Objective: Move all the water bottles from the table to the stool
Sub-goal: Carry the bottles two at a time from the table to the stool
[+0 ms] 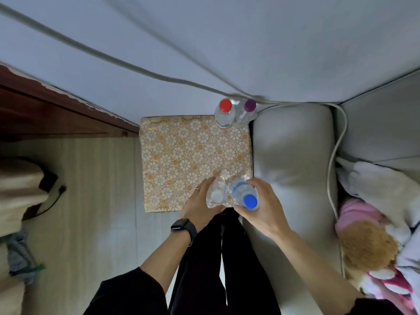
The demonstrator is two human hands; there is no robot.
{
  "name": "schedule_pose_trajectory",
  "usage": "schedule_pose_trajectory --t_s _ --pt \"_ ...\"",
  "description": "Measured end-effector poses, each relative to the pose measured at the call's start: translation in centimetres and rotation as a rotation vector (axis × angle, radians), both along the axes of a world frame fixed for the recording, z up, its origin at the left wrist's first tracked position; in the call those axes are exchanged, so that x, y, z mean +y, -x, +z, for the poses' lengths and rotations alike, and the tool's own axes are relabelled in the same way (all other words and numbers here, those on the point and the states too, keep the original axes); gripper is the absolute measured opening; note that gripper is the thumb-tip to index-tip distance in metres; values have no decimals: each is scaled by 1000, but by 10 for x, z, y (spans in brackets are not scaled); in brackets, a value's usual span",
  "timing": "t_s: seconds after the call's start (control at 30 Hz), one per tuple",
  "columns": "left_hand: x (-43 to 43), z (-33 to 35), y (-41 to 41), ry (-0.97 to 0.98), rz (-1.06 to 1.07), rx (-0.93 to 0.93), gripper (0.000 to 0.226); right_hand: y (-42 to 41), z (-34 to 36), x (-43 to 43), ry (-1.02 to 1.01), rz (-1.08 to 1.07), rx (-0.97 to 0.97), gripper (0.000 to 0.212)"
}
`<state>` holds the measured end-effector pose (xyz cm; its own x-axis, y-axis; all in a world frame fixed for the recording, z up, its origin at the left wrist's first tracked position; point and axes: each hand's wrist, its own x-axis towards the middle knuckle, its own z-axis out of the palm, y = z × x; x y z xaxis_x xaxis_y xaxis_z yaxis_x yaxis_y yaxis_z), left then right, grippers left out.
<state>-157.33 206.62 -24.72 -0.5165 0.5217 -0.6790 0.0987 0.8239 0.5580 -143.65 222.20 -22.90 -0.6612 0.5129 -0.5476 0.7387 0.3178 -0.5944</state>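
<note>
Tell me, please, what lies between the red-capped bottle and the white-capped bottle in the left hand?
In the head view, only bare gold-and-white floral cloth lies between the red-capped clear plastic bottle and the white-capped clear bottle in the left hand.

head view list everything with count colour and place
floral top: 1, gold and white, centre
red-capped bottle: 1, clear, its far right corner
purple-capped bottle: 1, clear, right beside it
white-capped bottle: 1, clear, near edge
blue-capped bottle: 1, clear, near edge
sofa: 1, grey, right
cable: 1, pale, wall to sofa
plush toy: 1, brown and pink, far right
wooden furniture: 1, dark brown, upper left
watch: 1, black, left wrist
left hand: 1, grips white-capped bottle
right hand: 1, grips blue-capped bottle
</note>
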Motion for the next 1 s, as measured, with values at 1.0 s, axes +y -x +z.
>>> schedule_pose_trajectory --t_s 1.0 --pt "126 -26 93 -173 184 6 74 114 12 99 -182 48 -77 53"
